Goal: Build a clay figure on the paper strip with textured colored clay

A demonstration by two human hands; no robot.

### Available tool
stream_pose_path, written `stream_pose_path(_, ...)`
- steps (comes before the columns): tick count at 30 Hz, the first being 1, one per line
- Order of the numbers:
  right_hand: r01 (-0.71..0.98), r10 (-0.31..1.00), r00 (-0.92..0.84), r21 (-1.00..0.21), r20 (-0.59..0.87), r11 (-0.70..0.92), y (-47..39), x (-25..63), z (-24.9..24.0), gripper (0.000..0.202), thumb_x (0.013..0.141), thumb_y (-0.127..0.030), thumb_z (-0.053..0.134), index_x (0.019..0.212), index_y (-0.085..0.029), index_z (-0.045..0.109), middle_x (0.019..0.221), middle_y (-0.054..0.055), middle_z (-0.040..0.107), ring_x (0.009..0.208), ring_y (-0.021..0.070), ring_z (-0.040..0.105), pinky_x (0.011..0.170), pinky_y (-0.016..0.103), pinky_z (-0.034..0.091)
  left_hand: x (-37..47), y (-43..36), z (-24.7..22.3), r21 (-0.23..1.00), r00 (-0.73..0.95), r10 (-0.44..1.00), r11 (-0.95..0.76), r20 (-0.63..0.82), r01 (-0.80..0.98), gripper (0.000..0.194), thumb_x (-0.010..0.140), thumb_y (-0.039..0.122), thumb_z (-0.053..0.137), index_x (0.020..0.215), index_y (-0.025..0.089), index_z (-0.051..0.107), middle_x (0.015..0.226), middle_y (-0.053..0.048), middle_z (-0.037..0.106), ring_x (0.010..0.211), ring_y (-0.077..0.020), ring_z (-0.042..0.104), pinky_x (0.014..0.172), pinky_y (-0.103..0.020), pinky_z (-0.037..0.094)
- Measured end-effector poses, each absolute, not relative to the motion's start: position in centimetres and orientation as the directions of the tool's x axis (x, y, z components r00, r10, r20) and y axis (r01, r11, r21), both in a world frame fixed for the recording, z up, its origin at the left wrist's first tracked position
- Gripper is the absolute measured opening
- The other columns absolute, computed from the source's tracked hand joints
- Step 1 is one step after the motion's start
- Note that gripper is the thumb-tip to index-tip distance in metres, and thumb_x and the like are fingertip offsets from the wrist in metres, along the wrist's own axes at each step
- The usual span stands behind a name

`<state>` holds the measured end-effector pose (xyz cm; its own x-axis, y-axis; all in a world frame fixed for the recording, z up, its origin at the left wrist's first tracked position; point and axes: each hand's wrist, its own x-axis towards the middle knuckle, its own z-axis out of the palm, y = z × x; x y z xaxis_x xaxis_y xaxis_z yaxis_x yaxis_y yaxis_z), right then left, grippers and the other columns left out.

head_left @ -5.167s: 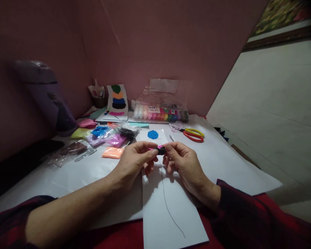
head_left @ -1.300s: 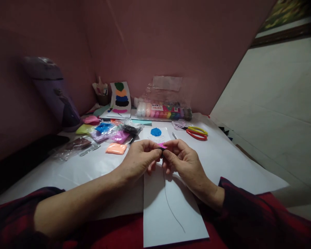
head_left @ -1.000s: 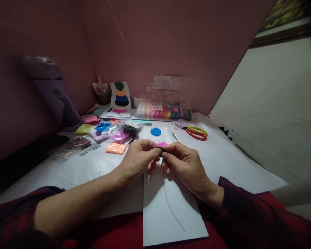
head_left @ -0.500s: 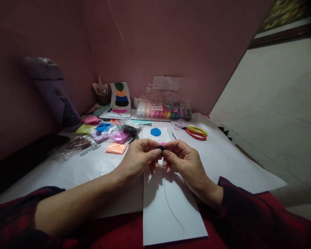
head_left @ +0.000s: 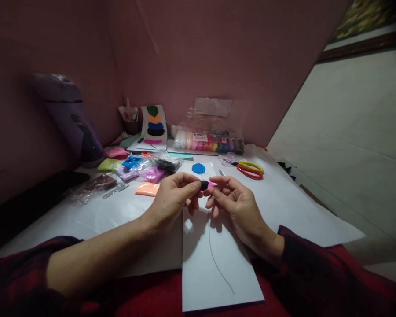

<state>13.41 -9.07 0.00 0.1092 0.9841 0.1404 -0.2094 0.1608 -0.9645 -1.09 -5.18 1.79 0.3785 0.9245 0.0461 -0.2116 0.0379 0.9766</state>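
Observation:
My left hand (head_left: 176, 193) pinches a small lump of black clay (head_left: 204, 185) between thumb and forefinger. Just to the right of the lump is my right hand (head_left: 236, 200), its thumb and forefinger apart and nothing seen between them. Below both hands lies a white sheet of paper (head_left: 214, 268) with a thin curved line drawn down it. On the sheet's far part sits a round patch of blue clay (head_left: 198, 168). A bit of pink (head_left: 211, 185) shows behind the fingers, mostly hidden by them.
Bagged clay in several colours lies to the left, with an orange packet (head_left: 147, 189) nearest. Scissors (head_left: 250, 170) with red and yellow handles lie to the right. Behind stand a clay multipack (head_left: 207, 141), a colour-patterned card (head_left: 154, 127) and a cup of sticks (head_left: 131, 123).
My right fingers have come off the black lump and spread apart. The lump stays in my left fingers, shifted slightly left and up.

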Motion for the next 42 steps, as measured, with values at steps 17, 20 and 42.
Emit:
stream_pose_path(17,-0.331,0.995,0.048,-0.938,0.089,0.1,-8.84,13.65,-0.41,0.024,0.077,-0.028,0.071,0.095,-0.019,0.06,0.069,-0.001,0.064,0.049,0.008,0.054,0.039,0.016,0.041,-1.22,-5.22,1.73,0.977,0.405,0.912,0.026,0.063,-0.21,0.017,0.074,0.023,0.067,0.08,0.011,0.057,0.059,0.0,0.059,0.042,-0.0076,0.05,0.037,-0.018,0.04)
stream_pose_path(20,-0.222,0.982,0.077,-0.957,0.171,0.184,-8.81,13.58,-0.66,0.022,0.078,-0.033,0.072,0.09,-0.018,0.061,0.059,-0.003,0.062,0.046,0.008,0.053,0.039,0.016,0.042,-1.27,-5.16,1.58,0.978,0.511,0.857,0.043,0.069,-0.205,0.019,0.071,0.019,0.069,0.084,0.01,0.058,0.057,0.0,0.059,0.044,-0.0092,0.052,0.039,-0.02,0.044)
stream_pose_path(42,-0.2,0.97,0.125,-0.952,0.208,0.231,-9.16,13.53,-0.44,0.02,0.08,-0.035,0.069,0.08,-0.017,0.059,0.056,-0.003,0.06,0.043,0.0068,0.051,0.035,0.015,0.04,-1.28,-4.83,1.02,0.912,0.628,0.778,0.265,-0.011,-0.313,0.014,0.083,0.021,0.061,0.075,0.012,0.054,0.065,-0.003,0.064,0.042,-0.0071,0.055,0.038,-0.015,0.042)
